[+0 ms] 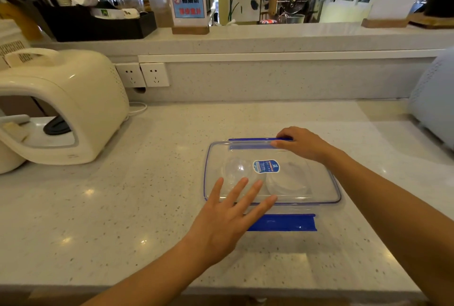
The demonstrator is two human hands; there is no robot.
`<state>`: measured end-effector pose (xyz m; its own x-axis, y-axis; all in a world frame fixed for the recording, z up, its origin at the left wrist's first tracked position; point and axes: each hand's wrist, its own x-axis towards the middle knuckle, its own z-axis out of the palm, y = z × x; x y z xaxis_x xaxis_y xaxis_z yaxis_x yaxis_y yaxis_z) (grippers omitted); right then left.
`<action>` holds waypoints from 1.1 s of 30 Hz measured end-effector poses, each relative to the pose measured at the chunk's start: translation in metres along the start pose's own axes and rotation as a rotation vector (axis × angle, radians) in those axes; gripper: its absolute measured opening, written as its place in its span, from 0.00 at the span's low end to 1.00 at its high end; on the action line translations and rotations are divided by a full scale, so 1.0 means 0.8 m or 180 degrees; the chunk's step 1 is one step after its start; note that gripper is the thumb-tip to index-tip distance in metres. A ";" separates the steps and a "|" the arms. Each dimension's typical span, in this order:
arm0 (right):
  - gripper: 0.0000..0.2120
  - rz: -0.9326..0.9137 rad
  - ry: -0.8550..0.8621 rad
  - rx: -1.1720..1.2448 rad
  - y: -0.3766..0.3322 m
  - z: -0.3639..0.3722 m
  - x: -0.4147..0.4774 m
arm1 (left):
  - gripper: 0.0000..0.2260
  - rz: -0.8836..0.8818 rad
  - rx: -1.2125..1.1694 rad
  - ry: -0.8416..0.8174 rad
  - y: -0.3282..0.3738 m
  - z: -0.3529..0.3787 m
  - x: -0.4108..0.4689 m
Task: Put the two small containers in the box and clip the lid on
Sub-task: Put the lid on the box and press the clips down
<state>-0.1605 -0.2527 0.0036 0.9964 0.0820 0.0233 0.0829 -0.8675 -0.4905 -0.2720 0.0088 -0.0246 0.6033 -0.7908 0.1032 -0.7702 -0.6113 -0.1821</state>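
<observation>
Bright, even indoor light falls from overhead; small glare spots dot the speckled desk point(122, 207) left of the left grip point(228, 222) and a pale reflected patch lies below it. Shadows are soft and faint. Wide-angle bending curves the edges, and the far shelf point(270, 33) looks slightly soft

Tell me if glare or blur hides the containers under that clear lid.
Head view: sharp at centre; the two small containers show faintly through the lid. Small light spots glint on the counter. Wide-angle bending curves the edges, and the background shelves look soft.
</observation>
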 end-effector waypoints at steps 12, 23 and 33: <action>0.20 0.0051 0.0005 0.0054 0.001 0.001 -0.001 | 0.22 0.0118 -0.0285 0.0700 0.004 -0.028 0.004; 0.20 0.0022 0.0022 0.0171 0.007 0.006 0.002 | 0.19 -0.0128 -0.0494 0.1862 0.008 0.019 0.012; 0.13 -0.0017 0.0158 0.0405 0.007 0.003 0.010 | 0.17 -0.0251 -0.0784 0.1995 0.011 0.009 0.017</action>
<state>-0.1520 -0.2558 -0.0006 0.9959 0.0593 0.0677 0.0880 -0.7977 -0.5966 -0.2695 -0.0069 -0.0316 0.4826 -0.5664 0.6681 -0.7984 -0.5981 0.0697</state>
